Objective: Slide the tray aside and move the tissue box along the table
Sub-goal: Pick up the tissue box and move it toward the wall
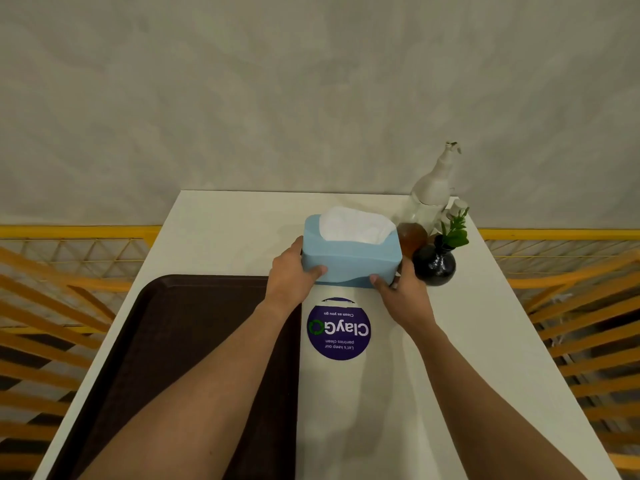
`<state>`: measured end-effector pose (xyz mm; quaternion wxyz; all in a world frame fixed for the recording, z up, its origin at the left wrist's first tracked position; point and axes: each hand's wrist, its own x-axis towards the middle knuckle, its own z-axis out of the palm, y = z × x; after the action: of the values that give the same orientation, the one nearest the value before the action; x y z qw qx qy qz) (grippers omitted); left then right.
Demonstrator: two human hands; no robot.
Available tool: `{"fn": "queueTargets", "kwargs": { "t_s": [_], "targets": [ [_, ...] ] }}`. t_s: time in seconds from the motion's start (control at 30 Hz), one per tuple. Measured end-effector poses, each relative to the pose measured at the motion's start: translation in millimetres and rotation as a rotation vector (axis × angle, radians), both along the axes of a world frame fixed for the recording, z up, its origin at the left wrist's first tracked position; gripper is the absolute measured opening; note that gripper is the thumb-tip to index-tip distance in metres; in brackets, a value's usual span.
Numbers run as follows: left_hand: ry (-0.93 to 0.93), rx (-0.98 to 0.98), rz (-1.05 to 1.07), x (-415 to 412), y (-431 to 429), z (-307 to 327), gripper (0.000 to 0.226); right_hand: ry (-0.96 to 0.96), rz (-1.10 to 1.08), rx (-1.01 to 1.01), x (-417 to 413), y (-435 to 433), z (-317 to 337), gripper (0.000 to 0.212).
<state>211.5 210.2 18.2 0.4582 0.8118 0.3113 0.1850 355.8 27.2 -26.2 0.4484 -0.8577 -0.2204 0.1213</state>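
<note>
A light blue tissue box (349, 258) with white tissue sticking out of its top stands on the white table (485, 341), toward the far right. My left hand (294, 271) grips its left end and my right hand (398, 289) grips its right end. A dark brown tray (180, 341) lies flat on the left half of the table, and my left forearm crosses over it.
Close to the box's right end stand a black round vase (434, 265) with a green sprig, an amber bottle (412, 237) and a white pump bottle (433, 188). A purple round sticker (339, 329) lies on the table before the box. Orange-yellow railings flank both sides.
</note>
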Motion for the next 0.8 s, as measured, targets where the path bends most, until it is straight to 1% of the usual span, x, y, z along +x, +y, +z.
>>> {"fn": "queueTargets", "kwargs": {
  "t_s": [0.17,0.33,0.47,0.8],
  "targets": [
    [-0.065,0.021,-0.017,-19,32,11,0.062,-0.042,-0.005,0.023,-17,28,11,0.067],
    [-0.09,0.054,-0.005,-32,57,23,0.062,-0.096,0.026,0.048,-27,53,23,0.074],
    [-0.112,0.079,0.007,-59,101,30,0.061,-0.112,0.068,0.058,-52,97,33,0.077],
    [-0.1,0.125,0.061,-128,207,33,0.061,-0.093,0.142,0.074,-108,209,35,0.078]
  ]
}}
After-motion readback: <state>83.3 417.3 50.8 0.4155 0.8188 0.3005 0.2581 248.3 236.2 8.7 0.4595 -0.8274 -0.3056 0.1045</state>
